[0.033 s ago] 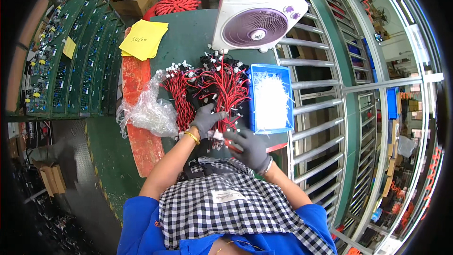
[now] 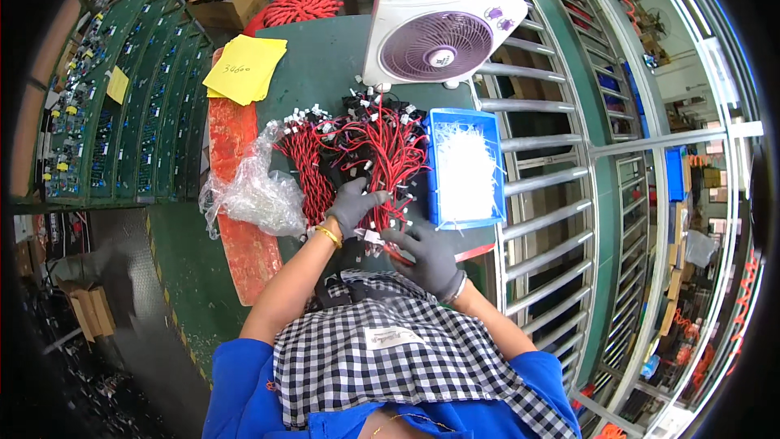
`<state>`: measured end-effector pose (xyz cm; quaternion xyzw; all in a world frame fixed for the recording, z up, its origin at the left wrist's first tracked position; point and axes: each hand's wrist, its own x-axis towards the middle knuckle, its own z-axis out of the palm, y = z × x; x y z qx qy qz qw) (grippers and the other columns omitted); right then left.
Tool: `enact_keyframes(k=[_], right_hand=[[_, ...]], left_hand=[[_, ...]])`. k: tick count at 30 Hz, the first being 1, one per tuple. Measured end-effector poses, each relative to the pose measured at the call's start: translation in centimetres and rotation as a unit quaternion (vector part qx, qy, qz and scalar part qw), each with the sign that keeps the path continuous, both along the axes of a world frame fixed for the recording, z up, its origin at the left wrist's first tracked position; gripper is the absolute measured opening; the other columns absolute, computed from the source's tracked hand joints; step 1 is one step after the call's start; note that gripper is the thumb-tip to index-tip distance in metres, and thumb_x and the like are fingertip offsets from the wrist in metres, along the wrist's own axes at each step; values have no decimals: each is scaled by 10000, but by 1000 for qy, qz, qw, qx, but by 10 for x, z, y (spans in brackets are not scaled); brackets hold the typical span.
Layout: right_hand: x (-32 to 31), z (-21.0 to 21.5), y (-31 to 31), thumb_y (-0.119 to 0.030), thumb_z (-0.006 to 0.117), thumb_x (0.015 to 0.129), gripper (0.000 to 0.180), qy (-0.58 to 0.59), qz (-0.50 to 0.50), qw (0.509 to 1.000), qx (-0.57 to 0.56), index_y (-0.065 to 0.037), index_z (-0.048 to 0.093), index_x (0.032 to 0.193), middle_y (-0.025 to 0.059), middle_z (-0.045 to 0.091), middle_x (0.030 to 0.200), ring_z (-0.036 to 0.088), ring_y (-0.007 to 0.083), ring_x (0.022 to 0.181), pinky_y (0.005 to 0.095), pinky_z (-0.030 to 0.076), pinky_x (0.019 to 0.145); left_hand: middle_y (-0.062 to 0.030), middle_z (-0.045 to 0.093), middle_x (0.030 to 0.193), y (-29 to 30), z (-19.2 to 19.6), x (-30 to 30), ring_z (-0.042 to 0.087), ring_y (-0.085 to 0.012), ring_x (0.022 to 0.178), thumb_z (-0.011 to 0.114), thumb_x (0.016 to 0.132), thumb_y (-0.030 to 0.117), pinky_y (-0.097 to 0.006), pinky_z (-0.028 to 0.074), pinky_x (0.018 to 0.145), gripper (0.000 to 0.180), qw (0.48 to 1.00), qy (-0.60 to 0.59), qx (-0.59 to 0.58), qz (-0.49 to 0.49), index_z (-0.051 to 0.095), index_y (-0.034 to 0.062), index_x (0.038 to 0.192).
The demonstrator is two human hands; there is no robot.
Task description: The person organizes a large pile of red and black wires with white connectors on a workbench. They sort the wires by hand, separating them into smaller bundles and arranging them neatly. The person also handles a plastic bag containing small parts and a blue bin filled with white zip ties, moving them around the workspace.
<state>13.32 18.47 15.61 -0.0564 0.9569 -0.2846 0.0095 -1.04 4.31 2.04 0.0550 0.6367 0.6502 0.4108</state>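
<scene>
A pile of red twisted wires with black and white connectors lies on the green table. My left hand, in a grey glove with a gold bangle at the wrist, is curled over the near part of the pile. My right hand, also in a grey glove, sits at the table's front edge. Its fingertips reach left to the wire ends with white connectors. Whether it grips them is not visible. A blue tray of small white pieces stands right of the wires.
A white fan with a purple grille stands at the back of the table. Yellow paper sheets, a clear plastic bag and a red strip lie to the left. A grey metal rack runs along the right.
</scene>
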Motion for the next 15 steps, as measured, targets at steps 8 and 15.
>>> enact_keyframes(k=[8, 15], right_hand=[[47, -65, 30, -192, 753, 750, 503, -120, -187, 971, -89, -119, 603, 1224, 101, 656, 1003, 651, 258, 862, 391, 520, 751], [70, -153, 38, -415, 714, 813, 576, -183, -284, 933, -127, -84, 573, 1263, 188, 647, 1119, 626, 363, 1029, 474, 495, 866]], left_hand=[[-68, 698, 958, -21, 46, -13, 684, -183, 855, 611, 923, 297, -337, 564, 820, 322, 943, -221, 233, 87, 654, 26, 1092], [-62, 685, 1037, -25, 23, -5, 674, -183, 917, 636, 911, 279, -341, 551, 866, 346, 942, -227, 242, 51, 625, 38, 1159]])
